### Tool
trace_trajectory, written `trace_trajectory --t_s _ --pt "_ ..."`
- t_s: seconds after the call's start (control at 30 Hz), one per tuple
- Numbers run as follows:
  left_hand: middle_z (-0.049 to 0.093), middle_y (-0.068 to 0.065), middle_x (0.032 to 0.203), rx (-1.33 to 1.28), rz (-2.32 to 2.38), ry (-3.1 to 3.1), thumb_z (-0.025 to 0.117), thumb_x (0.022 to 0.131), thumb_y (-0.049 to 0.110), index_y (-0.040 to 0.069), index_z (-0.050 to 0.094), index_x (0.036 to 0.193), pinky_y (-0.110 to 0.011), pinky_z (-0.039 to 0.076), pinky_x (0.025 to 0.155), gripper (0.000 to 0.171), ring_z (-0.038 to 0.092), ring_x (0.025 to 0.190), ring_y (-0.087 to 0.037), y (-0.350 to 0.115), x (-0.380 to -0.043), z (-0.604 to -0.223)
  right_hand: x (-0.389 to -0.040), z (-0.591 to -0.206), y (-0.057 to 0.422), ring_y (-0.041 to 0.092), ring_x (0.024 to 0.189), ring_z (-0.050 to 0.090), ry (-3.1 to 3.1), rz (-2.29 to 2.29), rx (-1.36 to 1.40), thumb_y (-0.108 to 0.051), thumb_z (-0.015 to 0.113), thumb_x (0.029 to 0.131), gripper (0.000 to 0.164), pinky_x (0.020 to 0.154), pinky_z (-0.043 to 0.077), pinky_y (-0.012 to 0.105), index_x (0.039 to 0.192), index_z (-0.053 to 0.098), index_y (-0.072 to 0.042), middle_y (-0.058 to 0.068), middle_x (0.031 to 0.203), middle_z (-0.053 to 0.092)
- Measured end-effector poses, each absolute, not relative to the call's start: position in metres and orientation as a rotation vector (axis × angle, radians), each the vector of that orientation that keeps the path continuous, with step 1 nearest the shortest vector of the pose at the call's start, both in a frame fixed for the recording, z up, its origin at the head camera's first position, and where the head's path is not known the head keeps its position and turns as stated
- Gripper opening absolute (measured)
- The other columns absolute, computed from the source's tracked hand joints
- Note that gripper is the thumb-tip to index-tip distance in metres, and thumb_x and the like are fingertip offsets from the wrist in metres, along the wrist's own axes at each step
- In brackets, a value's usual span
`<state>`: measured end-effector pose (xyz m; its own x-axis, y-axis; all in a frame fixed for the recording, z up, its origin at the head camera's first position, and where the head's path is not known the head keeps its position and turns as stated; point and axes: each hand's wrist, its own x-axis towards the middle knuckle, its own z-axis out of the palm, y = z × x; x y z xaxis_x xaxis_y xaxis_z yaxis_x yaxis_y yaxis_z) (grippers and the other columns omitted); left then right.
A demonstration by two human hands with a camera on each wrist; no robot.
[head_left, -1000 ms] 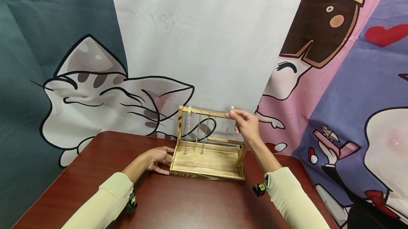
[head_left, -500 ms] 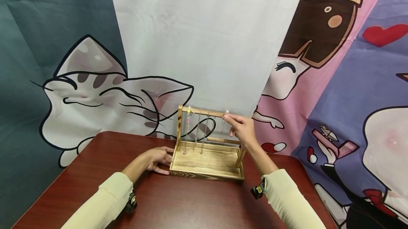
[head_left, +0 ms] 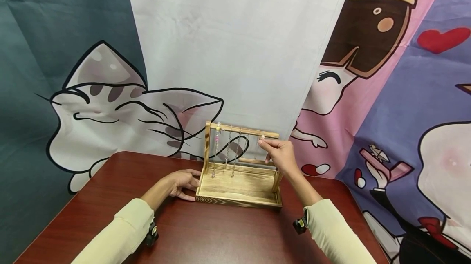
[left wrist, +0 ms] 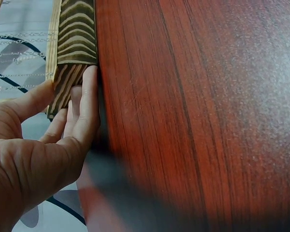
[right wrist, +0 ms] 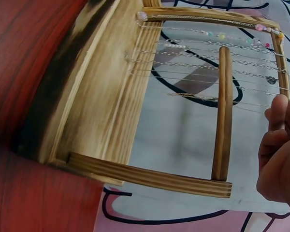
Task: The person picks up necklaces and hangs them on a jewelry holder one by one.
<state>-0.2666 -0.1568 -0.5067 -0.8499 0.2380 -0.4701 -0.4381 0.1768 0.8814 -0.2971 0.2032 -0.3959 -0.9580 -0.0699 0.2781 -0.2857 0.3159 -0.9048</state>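
Observation:
A wooden jewelry stand, a tray with an upright frame, stands on the table. Necklaces hang from its top bar; the leftmost necklace has pink and yellow beads. My left hand holds the tray's left end; the left wrist view shows its digits against the rim and outer wall. Just below the top bar's right part, my right hand pinches a fine necklace near its top. In the right wrist view, its thin strand runs toward the fingers, which hide the held end.
The reddish-brown table extends around the stand. A printed cloth hangs close behind it. A lower crossbar spans part of the frame, and several chains hang near the right hand.
My right hand has moved left and slightly down with the necklace, exposing the right end of the top bar. My left hand stays on the tray's end.

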Motion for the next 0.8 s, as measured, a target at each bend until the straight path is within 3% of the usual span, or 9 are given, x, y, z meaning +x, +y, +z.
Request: trace_trajectory --t_s 0.2,0.4,0.53,0.8 --pt "0.067 -0.025 0.145 -0.175 1.723 1.949 0.062 0.100 -0.006 0.001 0.039 0.165 -0.055 0.071 0.090 0.070 0.075 0.110 -0.025 -0.154 -0.267 -0.506 -0.298 -0.403 0.210 0.014 0.048 0.068 -2.469 1.549 0.317 -0.031 0.085 0.103 0.024 0.039 0.038 0.021 0.114 0.090 -0.010 0.023 0.111 0.086" --pt "0.067 -0.025 0.145 -0.169 1.719 1.944 0.062 0.100 -0.005 0.001 0.039 0.166 -0.054 0.071 0.091 0.069 0.074 0.116 -0.028 -0.153 -0.268 -0.505 -0.297 -0.410 0.214 0.021 0.050 0.069 -2.451 1.529 0.283 -0.027 0.086 0.102 0.021 0.046 0.048 0.022 0.110 0.090 -0.008 0.020 0.107 0.086" --pt "0.066 -0.026 0.146 -0.155 1.715 1.942 0.062 0.101 -0.005 0.001 0.038 0.166 -0.054 0.071 0.091 0.070 0.073 0.118 -0.030 -0.156 -0.268 -0.504 -0.296 -0.413 0.216 0.014 0.048 0.065 -2.422 1.585 0.246 -0.028 0.086 0.102 0.022 0.048 0.050 0.022 0.110 0.090 -0.007 0.017 0.107 0.087" --pt "0.066 -0.027 0.143 -0.128 1.733 1.959 0.063 0.104 -0.003 -0.004 0.038 0.165 -0.053 0.072 0.089 0.066 0.074 0.111 -0.027 -0.163 -0.265 -0.508 -0.292 -0.421 0.226 0.020 0.048 0.061 -2.306 1.757 0.226 -0.024 0.085 0.103 0.030 0.047 0.055 0.028 0.113 0.085 0.005 0.015 0.101 0.087"
